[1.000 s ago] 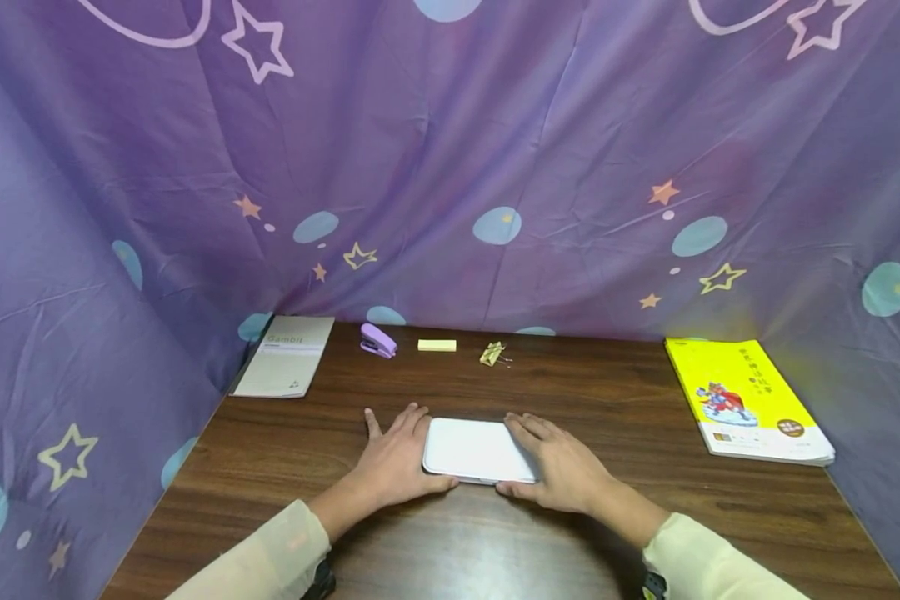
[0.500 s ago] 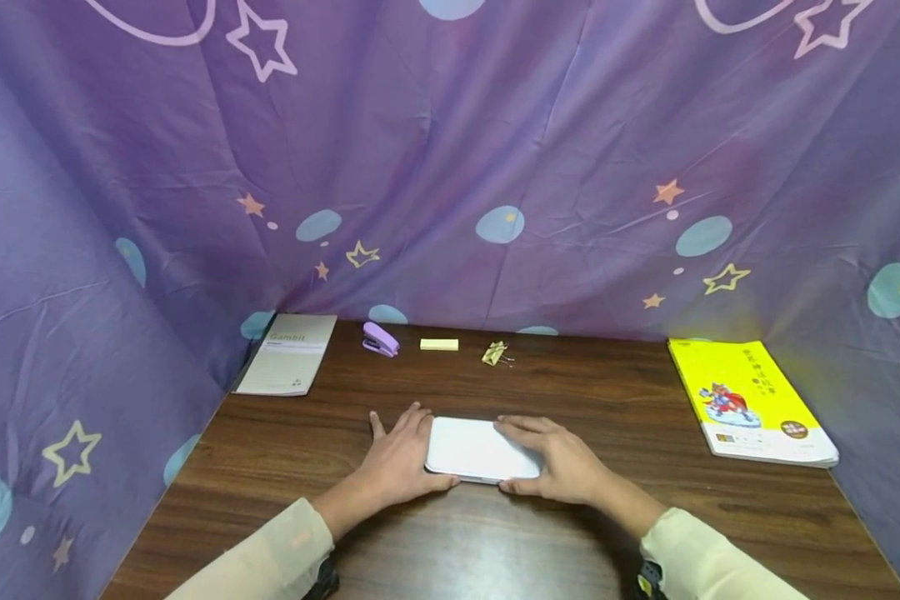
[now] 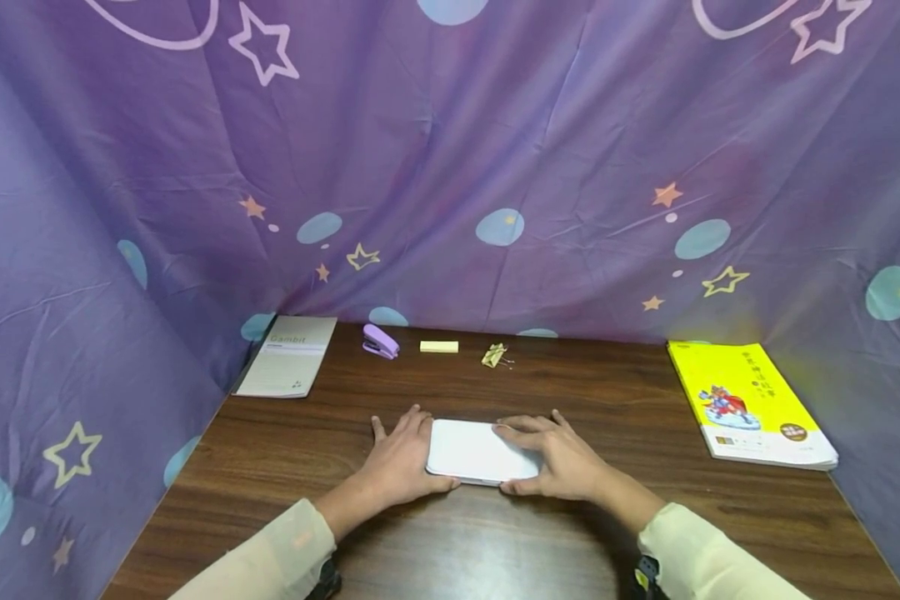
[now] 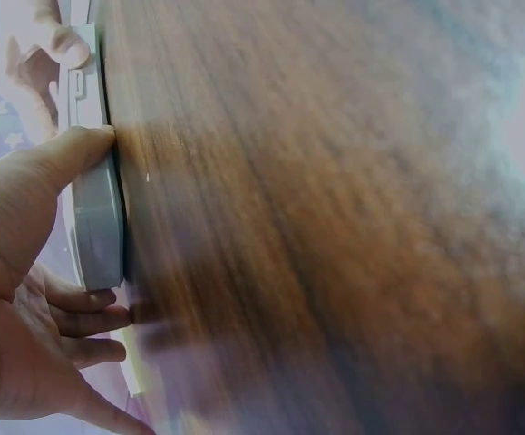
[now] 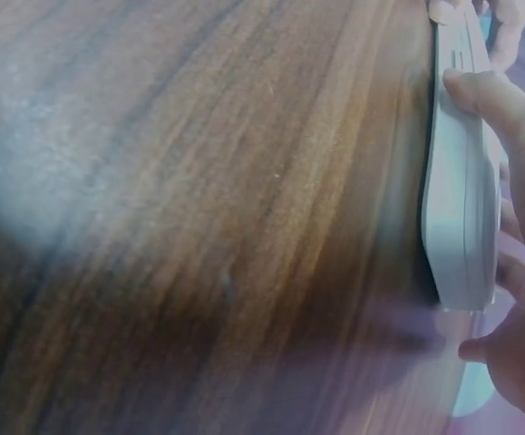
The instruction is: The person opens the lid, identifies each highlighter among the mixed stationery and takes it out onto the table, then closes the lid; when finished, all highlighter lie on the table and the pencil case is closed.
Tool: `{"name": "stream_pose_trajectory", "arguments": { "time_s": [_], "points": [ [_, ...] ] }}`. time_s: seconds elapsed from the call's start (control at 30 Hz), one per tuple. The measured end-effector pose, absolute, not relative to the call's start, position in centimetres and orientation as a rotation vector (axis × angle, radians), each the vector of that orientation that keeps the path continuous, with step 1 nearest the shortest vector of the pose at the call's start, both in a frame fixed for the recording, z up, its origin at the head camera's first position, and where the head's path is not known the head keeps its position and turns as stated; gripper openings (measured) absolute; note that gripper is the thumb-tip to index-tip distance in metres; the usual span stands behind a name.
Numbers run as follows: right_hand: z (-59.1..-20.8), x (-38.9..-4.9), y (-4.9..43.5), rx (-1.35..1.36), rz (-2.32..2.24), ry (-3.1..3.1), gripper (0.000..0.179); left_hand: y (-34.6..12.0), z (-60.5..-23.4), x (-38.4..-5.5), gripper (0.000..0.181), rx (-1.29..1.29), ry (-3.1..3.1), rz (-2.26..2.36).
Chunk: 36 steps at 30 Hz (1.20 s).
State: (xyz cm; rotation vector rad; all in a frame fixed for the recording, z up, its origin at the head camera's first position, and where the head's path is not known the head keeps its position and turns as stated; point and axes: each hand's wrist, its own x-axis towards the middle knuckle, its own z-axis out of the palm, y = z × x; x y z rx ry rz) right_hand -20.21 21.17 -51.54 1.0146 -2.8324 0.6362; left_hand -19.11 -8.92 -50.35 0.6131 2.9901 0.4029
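Note:
A flat white case with rounded corners lies on the table before me. The left wrist view shows a seam and a small latch along its near side. My left hand grips the case's left end, thumb on the near side and fingers spread round the far corner. From the right, my right hand holds the other end. Its thumb presses the near side close to the latch, while its fingers reach over the lid's far right part, one of them lifted. The case's right end is hidden under this hand.
Along the back of the brown table lie a grey notebook, a purple stapler, a yellow sticky-note pad and a patterned binder clip. Yellow books lie at right. A purple curtain surrounds the table.
My right hand's fingers have slid left over the lid, and one finger has lifted away from the others. The left hand and the case stay in place.

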Motion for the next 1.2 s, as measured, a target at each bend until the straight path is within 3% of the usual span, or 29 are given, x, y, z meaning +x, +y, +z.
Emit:
{"name": "stream_pose_trajectory", "arguments": {
  "time_s": [0.9,1.2],
  "points": [
    [-50.3,-21.1,21.5,1.025,0.75,-2.89,0.084,-9.1,-50.5,-19.8,0.112,0.64,2.973,0.487],
    [-49.0,-21.4,21.7,1.112,0.811,-2.947,0.08,-9.6,-50.7,-20.3,0.12,0.641,2.928,0.534]
  ]
}}
